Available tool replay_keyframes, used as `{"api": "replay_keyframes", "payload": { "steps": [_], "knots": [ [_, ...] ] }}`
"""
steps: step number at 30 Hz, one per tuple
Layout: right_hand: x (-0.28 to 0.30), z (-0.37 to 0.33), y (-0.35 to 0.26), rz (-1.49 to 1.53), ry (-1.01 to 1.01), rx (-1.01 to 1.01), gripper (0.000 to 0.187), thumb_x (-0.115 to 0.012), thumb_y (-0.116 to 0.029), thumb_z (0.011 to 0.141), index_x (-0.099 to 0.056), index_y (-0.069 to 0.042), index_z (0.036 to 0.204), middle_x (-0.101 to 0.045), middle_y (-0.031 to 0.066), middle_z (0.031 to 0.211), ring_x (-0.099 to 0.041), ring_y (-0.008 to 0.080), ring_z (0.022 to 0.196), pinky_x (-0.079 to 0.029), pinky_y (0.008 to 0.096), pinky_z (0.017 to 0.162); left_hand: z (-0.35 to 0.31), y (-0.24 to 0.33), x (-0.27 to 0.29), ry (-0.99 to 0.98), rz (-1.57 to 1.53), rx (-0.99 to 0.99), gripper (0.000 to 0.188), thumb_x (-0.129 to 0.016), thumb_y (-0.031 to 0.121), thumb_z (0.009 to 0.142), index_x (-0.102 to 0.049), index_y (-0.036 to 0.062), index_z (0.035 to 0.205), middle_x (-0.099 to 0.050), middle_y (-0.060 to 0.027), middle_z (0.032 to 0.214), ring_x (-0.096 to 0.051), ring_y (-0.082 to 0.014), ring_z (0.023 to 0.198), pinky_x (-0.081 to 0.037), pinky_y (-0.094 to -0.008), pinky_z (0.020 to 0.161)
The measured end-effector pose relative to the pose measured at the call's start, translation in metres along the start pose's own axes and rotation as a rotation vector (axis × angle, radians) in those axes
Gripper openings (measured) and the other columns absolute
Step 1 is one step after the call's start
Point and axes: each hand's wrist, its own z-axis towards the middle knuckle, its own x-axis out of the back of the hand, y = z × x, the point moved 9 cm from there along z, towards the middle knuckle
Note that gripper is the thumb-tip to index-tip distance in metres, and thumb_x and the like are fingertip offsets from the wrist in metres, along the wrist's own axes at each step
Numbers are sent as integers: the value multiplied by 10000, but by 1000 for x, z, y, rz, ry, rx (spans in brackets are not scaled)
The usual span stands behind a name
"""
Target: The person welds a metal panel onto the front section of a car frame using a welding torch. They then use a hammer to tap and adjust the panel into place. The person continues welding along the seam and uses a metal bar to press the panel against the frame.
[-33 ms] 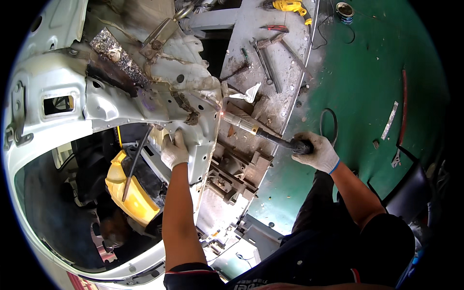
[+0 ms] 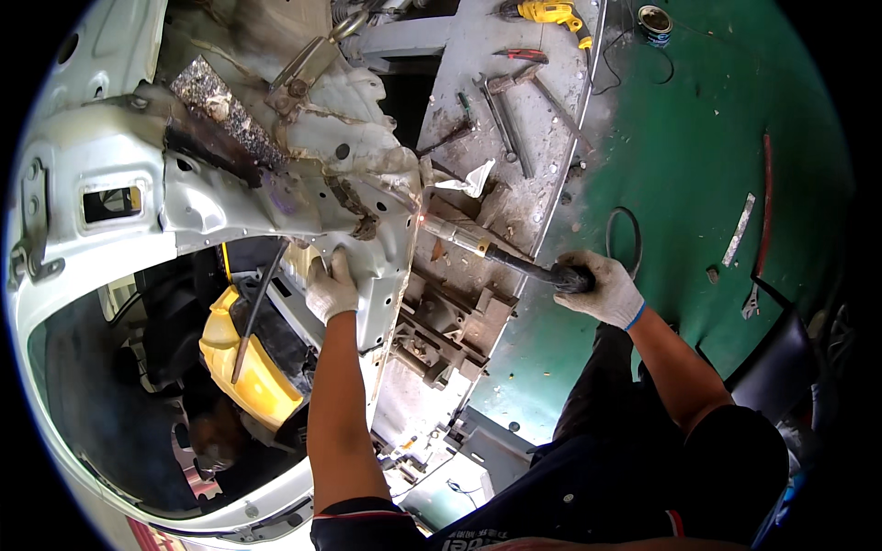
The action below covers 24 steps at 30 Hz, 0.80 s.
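Note:
My right hand (image 2: pixel 602 286), in a white knit glove, is closed around the black handle of a long torch-like tool (image 2: pixel 457 235) with a metal tube. The tube's tip shows a small orange-red glow at the edge of a pale silver car body panel (image 2: pixel 377 266). My left hand (image 2: pixel 333 286), gloved too, grips that panel where it borders the window opening, thumb and fingers on either side of the edge. Beside it, a dark rod (image 2: pixel 259 308) slants across a yellow moulded part (image 2: pixel 246 367) inside the opening.
A grey bench (image 2: pixel 542 101) bears a hammer (image 2: pixel 528 78), wrenches (image 2: pixel 503 124), a red-handled tool (image 2: pixel 522 55) and a yellow power drill (image 2: pixel 551 13). Rusty steel clamps (image 2: pixel 446 335) stand beside the panel. A can (image 2: pixel 654 26), cable loop (image 2: pixel 627 241) and red bar (image 2: pixel 767 202) lie on the green floor.

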Motion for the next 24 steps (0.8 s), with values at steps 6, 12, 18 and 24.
{"api": "replay_keyframes", "payload": {
  "steps": [6,12,18,24],
  "knots": [
    [25,7,-12,-29,-71,-39,553,-900,-242,800,-698,-49,1277,-762,133,1072,-753,238,949,-601,350,891,3,3,-2,-67,-99,-8,783,-520,655,1008,-686,-62,1277,-721,-325,1147,-687,-505,1092,-542,-530,954],
    [37,17,12,-77,-167,-82,532,-906,-264,793,-713,-59,1245,-767,134,1063,-761,262,951,-605,362,877,2,-21,-8,126,-151,-121,638,-544,596,1020,-703,-12,1133,-707,-311,1026,-674,-531,967,-536,-569,863],
    [59,32,34,-122,-231,-8,493,-920,-251,782,-721,-63,1192,-764,130,1026,-763,275,930,-603,365,855,2,-29,-15,34,-124,-25,649,-576,614,1008,-700,-7,1150,-709,-308,1041,-662,-542,979,-539,-562,854],
    [98,43,66,-199,-240,-3,449,-912,-236,790,-726,-67,1163,-757,137,1045,-755,302,955,-600,373,862,1,-32,-21,30,-149,14,713,-584,686,976,-718,17,1184,-727,-289,1052,-693,-506,993,-555,-537,852]
  ]
}}
